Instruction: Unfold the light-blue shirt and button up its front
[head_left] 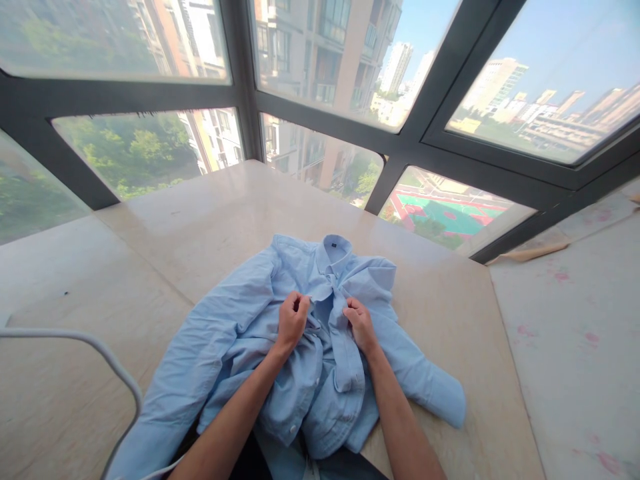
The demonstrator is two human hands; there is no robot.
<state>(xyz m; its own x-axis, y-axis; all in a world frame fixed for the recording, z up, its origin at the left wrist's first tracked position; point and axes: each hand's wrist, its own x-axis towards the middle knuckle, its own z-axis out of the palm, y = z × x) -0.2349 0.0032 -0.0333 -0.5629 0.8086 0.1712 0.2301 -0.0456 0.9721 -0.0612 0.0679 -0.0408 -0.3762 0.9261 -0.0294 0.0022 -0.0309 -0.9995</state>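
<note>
A light blue button-up shirt point(245, 300) lies spread on the stone ledge, its collar away from me and its sleeves out to both sides. The collar is fastened at the top, while the front below it hangs apart. My left hand point(294, 316) is closed on the shirt's left-hand front edge, fingers curled under. My right hand point(360, 323) pinches the opposite front edge, the one with buttonholes, a little below the collar. Small white buttons show along the lower left-hand edge. My fingertips are partly hidden by the hands themselves.
The pale stone ledge point(150, 260) reaches to dark-framed corner windows point(320, 113). A white cable point(100, 343) curves over the ledge at the left, passing by the shirt's sleeve. On the right stands a wall with flowered paper point(575, 333), peeling near the window.
</note>
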